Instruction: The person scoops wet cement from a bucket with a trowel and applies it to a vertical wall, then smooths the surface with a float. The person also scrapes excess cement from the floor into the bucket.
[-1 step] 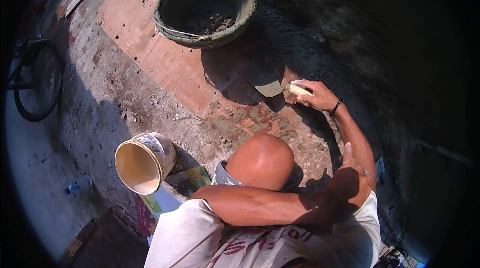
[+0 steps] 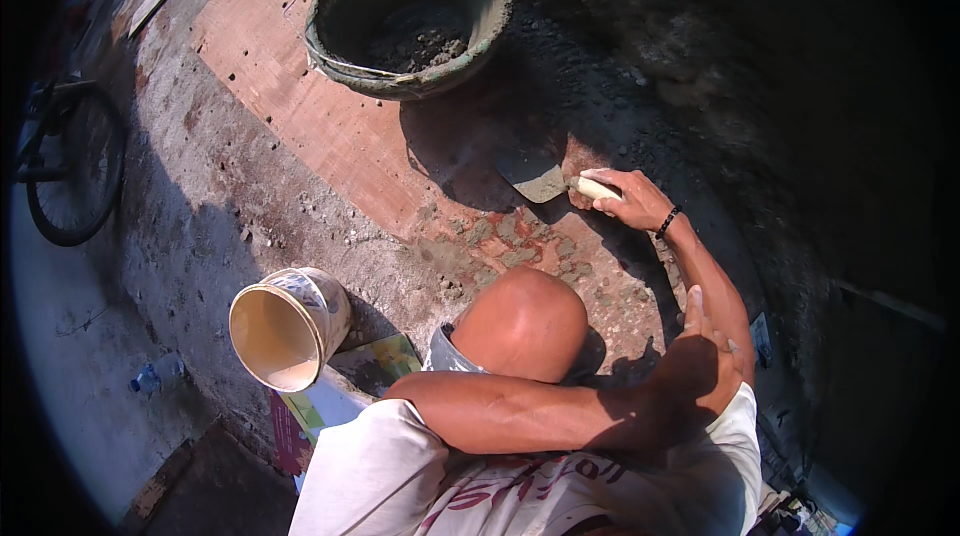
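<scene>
My right hand [image 2: 638, 201] is closed round the pale handle of a trowel [image 2: 541, 185]. Its mortar-smeared metal blade points left, low over the ground, partly in the shadow of a large bucket. My left arm crosses in front of my body above my bare knee [image 2: 522, 321]. My left hand [image 2: 703, 351] lies on my right arm near the elbow, its visible fingers stretched out and holding no tool. Beyond the trowel stands the mortar-crusted bucket [image 2: 408, 88] with a wire handle and some grey mortar at its bottom.
The bucket stands on a reddish board [image 2: 300, 126]. Wet mortar patches [image 2: 515, 241] spot the ground before my knee. A white pail [image 2: 335, 311] stands tilted at the left, near printed card [image 2: 395, 361]. Farther left are a bicycle wheel [image 2: 112, 171] and a plastic bottle [image 2: 150, 378].
My right hand and the trowel have moved very slightly toward me. My left hand stays on my right arm.
</scene>
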{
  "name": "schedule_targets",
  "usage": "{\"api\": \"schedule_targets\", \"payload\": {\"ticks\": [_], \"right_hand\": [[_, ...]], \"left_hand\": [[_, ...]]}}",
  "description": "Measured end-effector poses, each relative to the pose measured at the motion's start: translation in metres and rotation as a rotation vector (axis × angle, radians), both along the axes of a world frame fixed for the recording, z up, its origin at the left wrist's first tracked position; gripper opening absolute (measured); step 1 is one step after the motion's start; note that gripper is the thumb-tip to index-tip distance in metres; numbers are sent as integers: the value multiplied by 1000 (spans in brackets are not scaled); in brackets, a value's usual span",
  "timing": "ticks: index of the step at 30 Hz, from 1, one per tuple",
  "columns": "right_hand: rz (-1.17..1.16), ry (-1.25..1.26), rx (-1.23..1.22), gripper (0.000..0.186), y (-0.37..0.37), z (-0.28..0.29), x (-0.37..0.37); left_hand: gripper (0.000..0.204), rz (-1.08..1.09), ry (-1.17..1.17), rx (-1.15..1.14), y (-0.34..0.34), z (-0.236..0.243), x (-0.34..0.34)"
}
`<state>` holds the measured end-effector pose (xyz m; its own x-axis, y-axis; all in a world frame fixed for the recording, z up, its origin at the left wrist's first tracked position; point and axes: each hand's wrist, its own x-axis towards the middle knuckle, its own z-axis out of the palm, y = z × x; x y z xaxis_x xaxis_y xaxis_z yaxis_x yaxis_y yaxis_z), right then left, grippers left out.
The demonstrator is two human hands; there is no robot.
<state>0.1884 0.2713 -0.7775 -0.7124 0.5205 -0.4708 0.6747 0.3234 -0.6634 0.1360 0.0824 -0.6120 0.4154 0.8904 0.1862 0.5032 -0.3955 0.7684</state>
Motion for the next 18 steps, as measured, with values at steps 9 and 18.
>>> {"api": "schedule_targets", "payload": {"ticks": [9,18], "right_hand": [[-296,58,290,52,82,-50,2],[-387,-26,530,53,114,-66,-32]], "left_hand": [[31,-101,-14,-87,-5,-12,17],[37,208,-16,-30,23,14,-20]]}}
